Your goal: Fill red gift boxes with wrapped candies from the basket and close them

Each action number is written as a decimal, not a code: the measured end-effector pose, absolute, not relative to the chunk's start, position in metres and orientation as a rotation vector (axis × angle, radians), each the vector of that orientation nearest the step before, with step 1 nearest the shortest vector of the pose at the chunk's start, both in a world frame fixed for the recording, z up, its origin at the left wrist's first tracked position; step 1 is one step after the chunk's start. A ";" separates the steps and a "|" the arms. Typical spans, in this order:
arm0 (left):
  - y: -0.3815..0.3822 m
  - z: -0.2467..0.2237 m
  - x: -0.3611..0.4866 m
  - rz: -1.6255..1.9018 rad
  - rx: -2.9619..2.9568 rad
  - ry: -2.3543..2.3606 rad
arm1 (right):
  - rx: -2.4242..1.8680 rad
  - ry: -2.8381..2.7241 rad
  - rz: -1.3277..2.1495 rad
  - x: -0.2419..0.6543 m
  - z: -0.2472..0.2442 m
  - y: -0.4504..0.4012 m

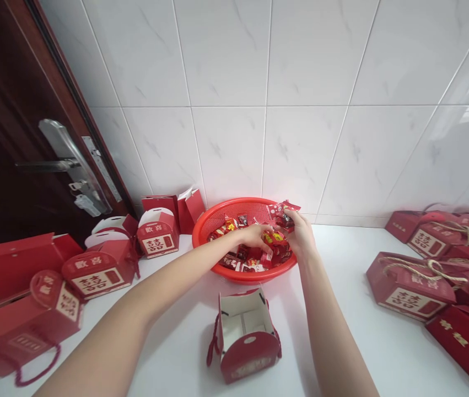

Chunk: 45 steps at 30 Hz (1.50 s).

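Note:
A red plastic basket (221,208) stands against the wall and holds several wrapped candies (254,259) in red, yellow and dark wrappers. My left hand (255,237) reaches over its rim, fingers apart and bent down among the candies, with no candy clearly gripped. At the basket's right side, my right hand (301,231) is closed around red-wrapped candy (284,214), raised above the rim; how many pieces it holds is partly hidden. Between my forearms sits an open red gift box (251,355) with a pale inside and cord handles; no candy shows in it.
Red gift boxes (160,234) and a red paper bag (192,209) stand on the left of the white table (168,331). More boxes tied with twine (410,286) crowd the right. Behind are a tiled wall (234,138) and a dark door with a handle (60,164).

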<state>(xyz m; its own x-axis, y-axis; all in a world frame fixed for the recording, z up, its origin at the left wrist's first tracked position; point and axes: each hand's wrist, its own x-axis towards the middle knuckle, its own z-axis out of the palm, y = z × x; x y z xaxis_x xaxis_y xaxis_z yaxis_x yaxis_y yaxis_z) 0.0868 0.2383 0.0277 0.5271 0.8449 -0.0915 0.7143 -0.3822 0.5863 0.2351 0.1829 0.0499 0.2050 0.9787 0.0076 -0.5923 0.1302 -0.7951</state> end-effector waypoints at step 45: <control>0.255 0.049 0.056 0.790 1.981 1.118 | -0.793 -0.617 1.261 0.234 0.052 0.184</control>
<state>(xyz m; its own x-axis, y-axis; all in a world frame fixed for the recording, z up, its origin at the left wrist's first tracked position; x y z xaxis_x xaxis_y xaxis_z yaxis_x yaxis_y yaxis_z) 0.0556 0.2546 0.0487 0.4370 0.8853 0.1592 0.4460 -0.3669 0.8164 0.2340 0.1835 0.0519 0.2101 0.9775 -0.0186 -0.5856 0.1106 -0.8030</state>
